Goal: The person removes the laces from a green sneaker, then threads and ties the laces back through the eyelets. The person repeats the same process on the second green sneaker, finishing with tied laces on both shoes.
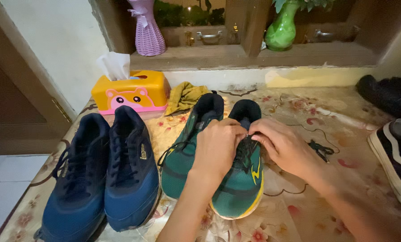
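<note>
Where two hands meet: green shoe, laces

As both hands work at its tongue, the green shoe (243, 179) lies on the flowered tabletop (343, 134) beside its mate (182, 152); left hand (216, 145) and right hand (283, 145), each grip pinching black laces (244, 150); navy pair (102, 175) further left; orange tissue box (131, 92) behind.

Two bare forearms enter from the bottom edge of the view. No sleeve, watch or bracelet covers them. The left hand (217, 145) and the right hand (284, 145) wear no gloves, and no ring shows on the visible fingers.
</note>
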